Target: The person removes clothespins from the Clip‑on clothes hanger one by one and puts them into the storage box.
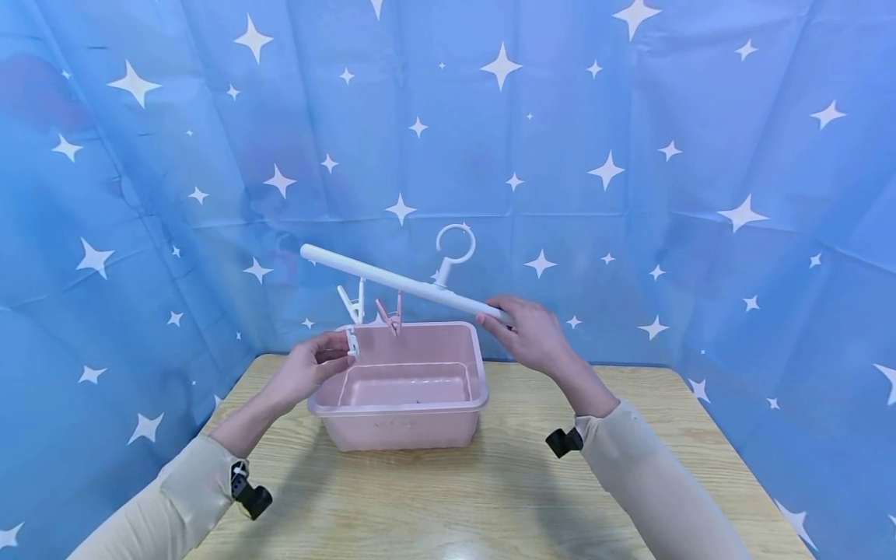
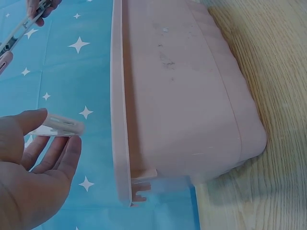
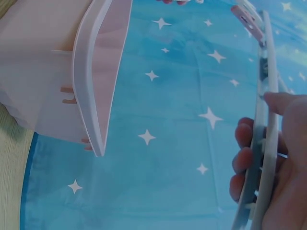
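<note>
My right hand (image 1: 530,334) grips the right end of a white clip hanger (image 1: 378,274), tilted with its left end higher, above a pink plastic basin (image 1: 402,429). A ring-shaped hook (image 1: 474,243) stands up from the bar's middle. From the bar hang a white clip (image 1: 355,303) and a pink clip (image 1: 392,315). Below them, at the basin's left rim, my left hand (image 1: 315,367) pinches another white clip (image 2: 62,125) between thumb and fingers. In the right wrist view, fingers (image 3: 243,158) wrap around the grooved underside of the bar.
The basin stands toward the back of a light wooden table (image 1: 434,505). Blue curtains with white stars (image 1: 500,66) enclose the back and both sides. A small black camera (image 1: 564,442) sits at my right wrist, and another camera (image 1: 250,491) at my left.
</note>
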`<state>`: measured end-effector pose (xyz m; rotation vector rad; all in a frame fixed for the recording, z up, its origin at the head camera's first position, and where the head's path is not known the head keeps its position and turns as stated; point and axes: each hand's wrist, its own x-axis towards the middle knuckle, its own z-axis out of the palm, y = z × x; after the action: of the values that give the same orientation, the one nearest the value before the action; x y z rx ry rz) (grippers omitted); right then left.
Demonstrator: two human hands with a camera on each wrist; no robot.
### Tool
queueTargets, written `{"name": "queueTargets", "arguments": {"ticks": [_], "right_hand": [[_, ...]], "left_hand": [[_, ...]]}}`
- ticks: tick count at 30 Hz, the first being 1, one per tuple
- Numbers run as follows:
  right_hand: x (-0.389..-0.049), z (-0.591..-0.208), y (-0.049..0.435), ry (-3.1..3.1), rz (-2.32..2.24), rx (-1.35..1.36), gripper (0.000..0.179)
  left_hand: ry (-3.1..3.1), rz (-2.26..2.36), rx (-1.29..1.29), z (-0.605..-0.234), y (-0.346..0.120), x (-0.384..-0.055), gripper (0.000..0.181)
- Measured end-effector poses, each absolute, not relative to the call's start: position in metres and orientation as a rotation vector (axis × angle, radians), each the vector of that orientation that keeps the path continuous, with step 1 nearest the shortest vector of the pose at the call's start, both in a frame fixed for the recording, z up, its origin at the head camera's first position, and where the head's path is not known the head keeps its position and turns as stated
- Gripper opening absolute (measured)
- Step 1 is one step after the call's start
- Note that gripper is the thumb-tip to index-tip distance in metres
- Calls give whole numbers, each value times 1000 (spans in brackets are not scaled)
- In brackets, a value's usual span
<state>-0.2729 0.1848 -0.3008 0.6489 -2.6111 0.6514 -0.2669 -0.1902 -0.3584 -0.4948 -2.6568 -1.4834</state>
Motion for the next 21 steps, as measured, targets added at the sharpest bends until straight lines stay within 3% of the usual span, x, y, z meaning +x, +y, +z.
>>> {"name": "queueTargets", "arguments": {"ticks": [21], "right_hand": [[-273,-303,187,-2603,640,651,40]], "left_hand": [[-2727,-1476,-526,-359,-187,-266,40]]}}
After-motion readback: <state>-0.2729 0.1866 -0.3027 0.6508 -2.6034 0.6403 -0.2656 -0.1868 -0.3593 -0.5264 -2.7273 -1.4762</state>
